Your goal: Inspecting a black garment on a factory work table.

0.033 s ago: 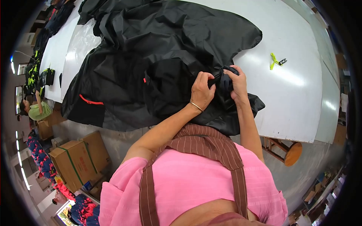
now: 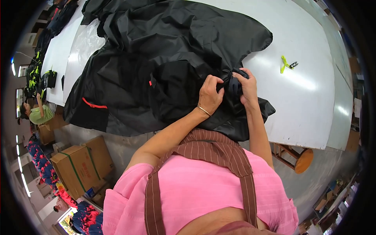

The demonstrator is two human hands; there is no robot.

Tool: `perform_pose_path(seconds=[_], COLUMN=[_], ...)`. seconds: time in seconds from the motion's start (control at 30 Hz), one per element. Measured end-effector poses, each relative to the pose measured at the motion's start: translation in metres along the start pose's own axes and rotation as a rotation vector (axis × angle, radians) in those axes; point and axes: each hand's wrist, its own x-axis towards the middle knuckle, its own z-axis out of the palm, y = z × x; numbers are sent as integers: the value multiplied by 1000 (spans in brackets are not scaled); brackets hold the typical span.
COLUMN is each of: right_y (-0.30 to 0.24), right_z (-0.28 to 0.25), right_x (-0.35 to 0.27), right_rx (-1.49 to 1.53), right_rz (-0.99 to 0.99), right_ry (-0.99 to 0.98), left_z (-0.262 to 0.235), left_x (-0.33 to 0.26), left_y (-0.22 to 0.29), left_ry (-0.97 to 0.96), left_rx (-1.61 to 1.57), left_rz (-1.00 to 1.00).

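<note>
A large black garment [image 2: 184, 35], made of thin shiny fabric, lies spread and creased over the white table. On its left part shows a red zipper strip [image 2: 94, 103], and a small red tab [image 2: 150, 83] sits nearer its middle. My left hand [image 2: 211, 94] is closed with its fingers pinching a gathered fold of the garment. Just to the right, my right hand [image 2: 247, 86] grips a bunched, dark end of the same garment between thumb and fingers. Exactly which part is bunched there is hard to make out.
Yellow-green thread snips [image 2: 288, 64] lie on the white table [image 2: 305, 102] to the right. A wooden stool [image 2: 303, 160] stands below the table's near edge. Cardboard boxes [image 2: 80, 166] are on the floor at left. Farther left, a person in green [image 2: 39, 114] is beside another table.
</note>
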Motion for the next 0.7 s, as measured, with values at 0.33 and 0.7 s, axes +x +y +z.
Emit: perform_pose_path(seconds=[0.33, 0.7], right_y=[-13, -8], right_z=[-10, -29], right_x=[-9, 1], right_rx=[-412, -884], right_rz=[30, -218], right_ry=[-288, -234], left_z=[9, -11], left_x=[-8, 10], left_y=[-2, -7], left_ry=[-39, -333], left_rx=[-35, -81], left_rz=[289, 341])
